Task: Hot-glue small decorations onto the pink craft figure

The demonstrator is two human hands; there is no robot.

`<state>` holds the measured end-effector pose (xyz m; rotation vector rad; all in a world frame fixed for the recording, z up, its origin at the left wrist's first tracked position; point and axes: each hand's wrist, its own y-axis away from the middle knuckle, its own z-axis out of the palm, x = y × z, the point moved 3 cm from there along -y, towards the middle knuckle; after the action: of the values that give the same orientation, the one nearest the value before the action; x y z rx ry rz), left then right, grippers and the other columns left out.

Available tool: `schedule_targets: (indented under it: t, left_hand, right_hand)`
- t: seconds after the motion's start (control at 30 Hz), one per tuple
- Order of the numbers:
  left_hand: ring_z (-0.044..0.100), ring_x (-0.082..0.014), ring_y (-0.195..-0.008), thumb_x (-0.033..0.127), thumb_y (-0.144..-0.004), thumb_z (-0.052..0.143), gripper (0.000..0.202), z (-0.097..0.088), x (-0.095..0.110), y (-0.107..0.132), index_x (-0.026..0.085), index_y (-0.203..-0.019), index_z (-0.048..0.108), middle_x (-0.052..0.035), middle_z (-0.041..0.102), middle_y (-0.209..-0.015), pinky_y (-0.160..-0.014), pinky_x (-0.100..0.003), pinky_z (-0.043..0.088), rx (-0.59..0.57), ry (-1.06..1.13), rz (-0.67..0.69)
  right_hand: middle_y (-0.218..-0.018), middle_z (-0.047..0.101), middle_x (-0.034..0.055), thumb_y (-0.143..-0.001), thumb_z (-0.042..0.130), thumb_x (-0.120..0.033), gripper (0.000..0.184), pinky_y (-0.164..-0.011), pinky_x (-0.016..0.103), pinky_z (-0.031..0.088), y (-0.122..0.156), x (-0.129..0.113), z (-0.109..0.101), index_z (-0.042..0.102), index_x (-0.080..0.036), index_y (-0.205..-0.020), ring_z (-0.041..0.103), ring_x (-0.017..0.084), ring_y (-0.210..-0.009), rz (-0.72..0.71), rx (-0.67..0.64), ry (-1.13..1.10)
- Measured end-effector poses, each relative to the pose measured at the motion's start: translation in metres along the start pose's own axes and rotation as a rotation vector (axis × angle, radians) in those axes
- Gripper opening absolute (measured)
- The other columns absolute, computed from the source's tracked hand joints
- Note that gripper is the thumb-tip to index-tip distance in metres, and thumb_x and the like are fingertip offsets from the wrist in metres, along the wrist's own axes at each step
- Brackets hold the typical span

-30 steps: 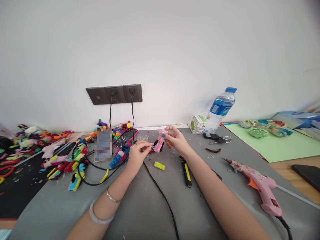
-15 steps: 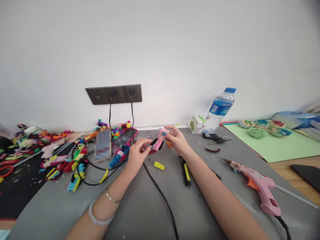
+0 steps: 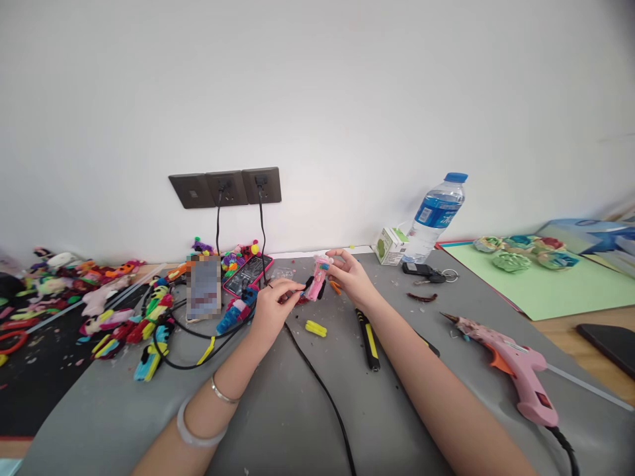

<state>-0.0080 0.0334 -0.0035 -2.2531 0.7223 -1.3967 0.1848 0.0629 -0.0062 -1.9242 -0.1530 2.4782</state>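
A small pink figure (image 3: 316, 285) of fuzzy pipe cleaner, with black side pieces and a pale top, is held over the grey table mat. My right hand (image 3: 347, 276) pinches its upper part from the right. From the left, my left hand (image 3: 275, 307) has thumb and forefinger closed at the figure's black left piece. Their exact hold is partly hidden. Below the figure lies a short bundle of yellow pipe cleaner (image 3: 316, 328). An orange scrap (image 3: 336, 287) and something dark red (image 3: 301, 300) lie close by.
A black-and-yellow pen-shaped tool (image 3: 370, 344) lies beside my right forearm. Further right rests a pink glue gun (image 3: 516, 370). A water bottle (image 3: 436, 215), small carton (image 3: 391, 246) and keys (image 3: 429, 272) stand or lie behind. Phones (image 3: 251, 272), cables (image 3: 322, 390) and pipe-cleaner figures (image 3: 149, 311) are left.
The pink figure has turned slightly more upright in my right hand. The fingers of my left hand have closed more and shifted slightly right.
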Motion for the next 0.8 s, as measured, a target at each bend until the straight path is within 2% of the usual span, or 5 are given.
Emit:
schedule_targets:
  t: [0.33,0.53,0.7,0.8]
  left_hand:
    - [0.069,-0.0180,-0.084,0.015,-0.084,0.059,0.017,-0.0011,0.0030,-0.0013,0.023,-0.088,0.074,-0.0053,0.073,-0.088,-0.077,-0.031,0.055,-0.017,-0.053,0.070]
    - [0.066,-0.0155,-0.076,0.015,-0.084,0.058,0.016,0.0004,0.0067,0.0008,0.022,-0.089,0.071,-0.0049,0.071,-0.089,-0.071,-0.028,0.055,-0.015,-0.053,0.062]
    - [0.062,-0.0128,-0.069,0.014,-0.083,0.057,0.023,-0.0032,0.0069,-0.0007,0.022,-0.103,0.067,-0.0030,0.069,-0.089,-0.070,-0.027,0.053,0.023,-0.089,0.015]
    - [0.062,-0.0130,-0.070,0.016,-0.084,0.058,0.022,-0.0038,0.0051,-0.0007,0.022,-0.104,0.066,-0.0032,0.068,-0.088,-0.070,-0.027,0.052,0.025,-0.093,0.014]
  right_hand:
    - [-0.085,0.070,0.0014,-0.066,0.080,-0.049,0.049,-0.061,0.027,0.044,-0.0011,0.0025,-0.0003,0.051,-0.024,-0.098,0.063,0.016,-0.071,-0.015,-0.019,0.006]
    - [-0.088,0.071,0.0024,-0.065,0.081,-0.048,0.051,-0.062,0.028,0.045,-0.0010,0.0023,-0.0009,0.052,-0.024,-0.100,0.064,0.016,-0.072,-0.004,-0.001,0.002]
    - [-0.083,0.071,0.0006,-0.064,0.083,-0.045,0.051,-0.061,0.027,0.042,-0.0007,0.0001,-0.0018,0.055,-0.025,-0.102,0.063,0.016,-0.070,0.004,0.056,-0.034]
    - [-0.081,0.071,-0.0008,-0.066,0.081,-0.045,0.049,-0.061,0.027,0.042,0.0000,-0.0012,-0.0022,0.056,-0.025,-0.103,0.062,0.015,-0.069,0.011,0.076,-0.052]
